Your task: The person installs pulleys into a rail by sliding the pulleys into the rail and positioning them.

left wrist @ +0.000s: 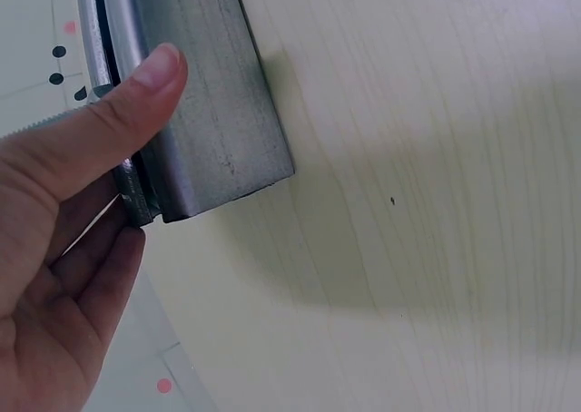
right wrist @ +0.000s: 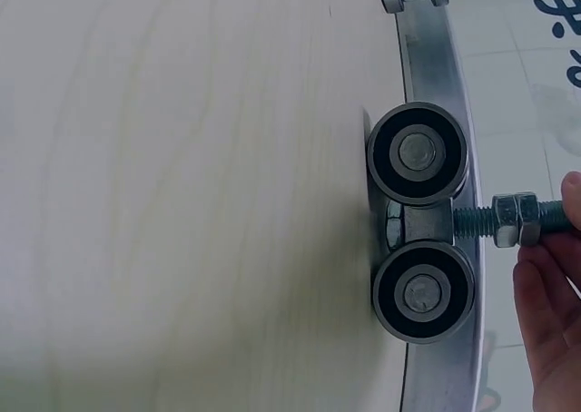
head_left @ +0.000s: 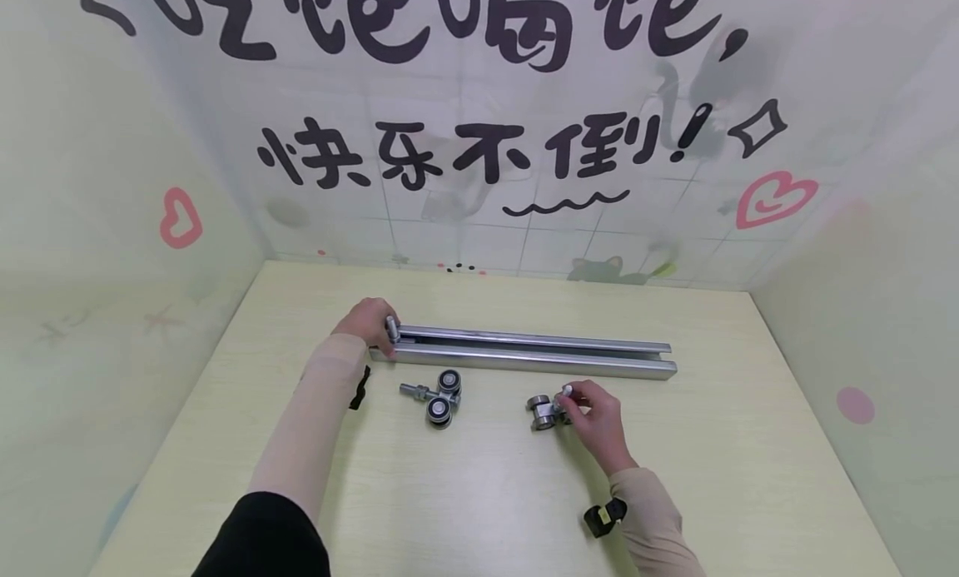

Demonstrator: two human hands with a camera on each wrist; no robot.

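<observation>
Both hands grasp metal at a pale, wood-grained table [head_left: 449, 510]. Nearest, the right hand [head_left: 599, 419] pinches the bolt [right wrist: 475, 221] of a roller trolley [head_left: 543, 412]; a second trolley [head_left: 440, 407] lies to its left. Beyond them, the left hand [head_left: 367, 323] grips the left end of a channel rail [head_left: 524, 362] lying across the tabletop. Behind the table's far edge rises a whitish backdrop [head_left: 457, 240] with bold black characters [head_left: 490, 169], while similar panels [head_left: 90, 377] flank both sides.

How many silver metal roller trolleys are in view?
2 plainly: one trolley on the pale wooden table, another trolley in the right hand; a third may be hidden inside the silver metal rail.
</observation>
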